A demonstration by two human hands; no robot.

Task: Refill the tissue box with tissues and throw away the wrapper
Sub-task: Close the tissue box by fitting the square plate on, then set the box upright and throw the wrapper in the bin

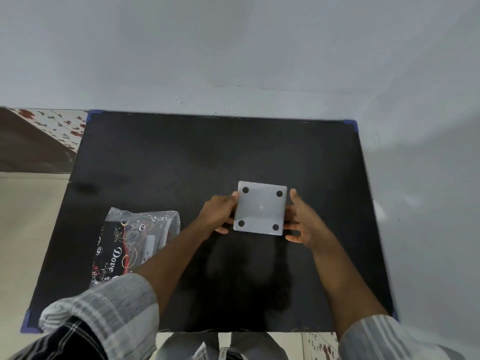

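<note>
While you look down at the matte black square tabletop [181,157], you hold the pale grey, square plastic tissue box [260,207] between both hands, a little right of the tabletop's centre. Its smooth flat face is turned up to you, with rounded corners and one small round black pad near each corner. Your left hand [220,213] clasps the box's left edge, thumb tip up at the top left corner and fingers curled underneath, their tips showing below the edge. Your right hand [302,220] takes the right edge the same way: thumb pointing up along the side, fingers bent and wrapped under the box. Whether the box rests on the surface or is lifted off it, you cannot tell.

Toward the tabletop's left edge, nearer its front left corner, lies the tissue pack in a crinkled, glossy clear plastic wrapper [135,242], printed black with red and gold swirls and white lettering. It lies well apart from the box, its near end passing under your left checked grey cloth sleeve [109,307]. Blue tape [350,123] marks the tabletop's corners, and a smooth pale grey wall [233,48] rises behind the far edge.
</note>
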